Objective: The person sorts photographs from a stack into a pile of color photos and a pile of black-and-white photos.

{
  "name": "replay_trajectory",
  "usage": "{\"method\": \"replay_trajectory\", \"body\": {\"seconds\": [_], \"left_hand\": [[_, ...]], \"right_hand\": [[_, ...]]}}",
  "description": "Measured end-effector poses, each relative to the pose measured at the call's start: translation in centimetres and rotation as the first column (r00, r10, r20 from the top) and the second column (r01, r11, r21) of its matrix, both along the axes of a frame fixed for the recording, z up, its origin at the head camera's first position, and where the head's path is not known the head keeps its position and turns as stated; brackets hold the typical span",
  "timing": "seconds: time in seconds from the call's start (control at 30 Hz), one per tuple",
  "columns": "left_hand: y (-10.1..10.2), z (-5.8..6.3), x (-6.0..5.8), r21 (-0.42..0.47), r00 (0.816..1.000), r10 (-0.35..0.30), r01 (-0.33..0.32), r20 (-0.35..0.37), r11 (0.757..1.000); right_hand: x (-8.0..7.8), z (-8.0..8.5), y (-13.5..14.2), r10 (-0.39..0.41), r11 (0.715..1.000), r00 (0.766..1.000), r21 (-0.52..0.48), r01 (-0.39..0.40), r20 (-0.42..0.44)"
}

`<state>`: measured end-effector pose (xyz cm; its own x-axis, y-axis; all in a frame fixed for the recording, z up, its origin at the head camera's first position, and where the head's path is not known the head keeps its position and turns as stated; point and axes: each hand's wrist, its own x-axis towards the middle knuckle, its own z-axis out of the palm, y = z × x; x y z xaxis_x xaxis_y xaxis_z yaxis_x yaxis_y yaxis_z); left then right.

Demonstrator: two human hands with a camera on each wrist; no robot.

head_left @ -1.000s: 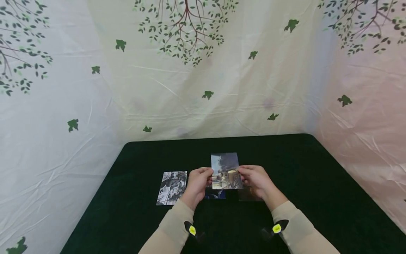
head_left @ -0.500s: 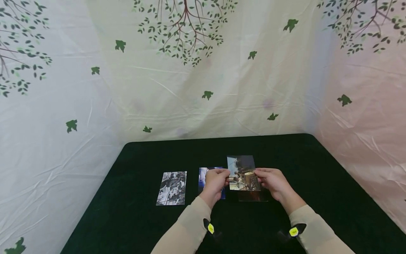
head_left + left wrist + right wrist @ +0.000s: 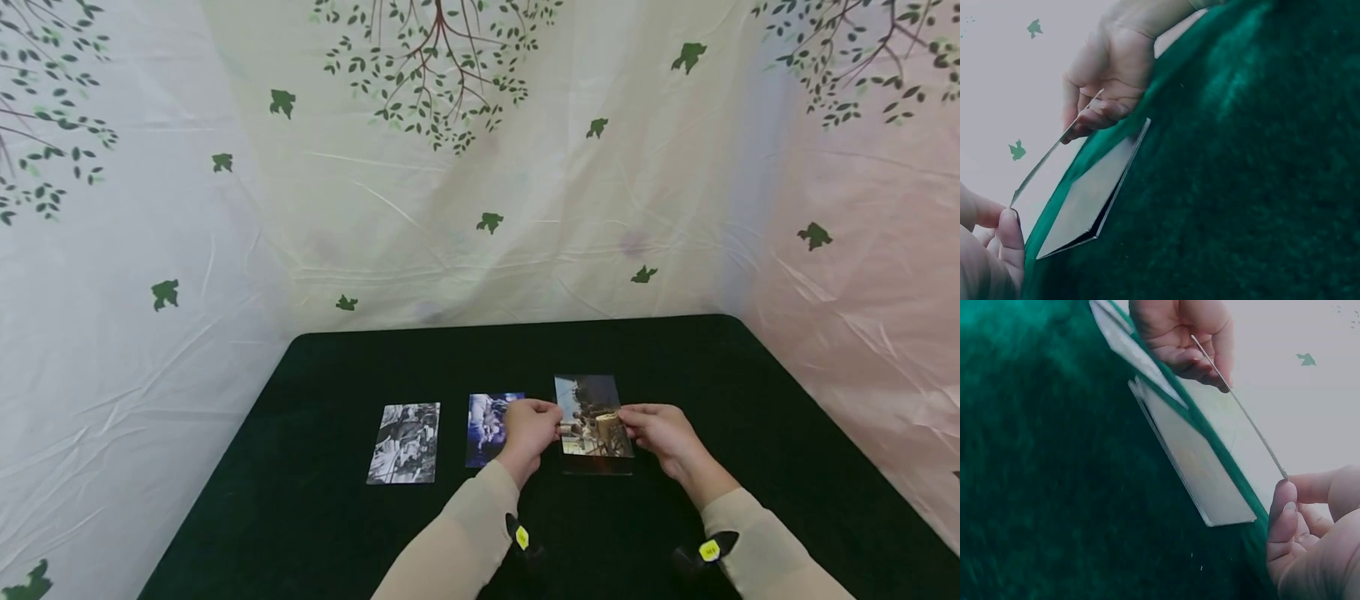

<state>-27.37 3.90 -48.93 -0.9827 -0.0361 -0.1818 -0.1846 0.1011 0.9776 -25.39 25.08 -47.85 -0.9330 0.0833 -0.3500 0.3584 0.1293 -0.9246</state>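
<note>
Between my two hands is a picture card (image 3: 592,417) with blue sky, a dark upper part and a gold drum-like shape. My left hand (image 3: 530,437) pinches its left edge with thumb and fingers. The right hand (image 3: 670,437) pinches the opposite edge. In the left wrist view the held card (image 3: 1054,152) appears nearly edge-on, raised above the table. Under it lies a dark card (image 3: 597,468), mostly covered in the head view. From the right wrist, that lower card (image 3: 1194,469) shows a pale glare and a doubled edge.
A blue-and-white picture card (image 3: 486,429) lies left of the held card, partly behind my left hand. Farther left is a black-and-white picture card (image 3: 405,443). The table (image 3: 300,533) has a dark green cloth. Behind it hangs a pale curtain (image 3: 420,217) with leaf prints.
Both hands have carried the card to the right and lowered it, from in front of the blue card to over the dark card. The blue card is now more exposed.
</note>
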Motion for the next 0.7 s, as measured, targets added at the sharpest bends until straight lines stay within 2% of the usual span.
{"method": "replay_trajectory", "body": {"seconds": [0.13,0.27,0.5,0.7], "left_hand": [[0.3,-0.4,0.0,-0.132,0.999,-0.006,0.002,-0.036,0.991],[0.4,-0.8,0.2,-0.211,0.998,-0.024,0.012,-0.051,0.977],[0.2,-1.2,0.5,-0.313,0.995,-0.044,0.012,-0.093,0.950],[0.2,-1.4,0.6,-0.392,0.985,-0.029,-0.040,-0.168,0.919]], "right_hand": [[-0.1,-0.7,0.2,0.000,0.995,1.000,0.103,0.000,-0.009],[-0.1,-1.0,0.2,-0.012,0.983,1.000,0.182,0.016,-0.022],[0.2,-1.3,0.1,-0.008,0.973,0.999,0.232,0.017,-0.037],[0.2,-1.5,-0.1,-0.006,0.963,0.999,0.267,0.019,-0.046]]}}
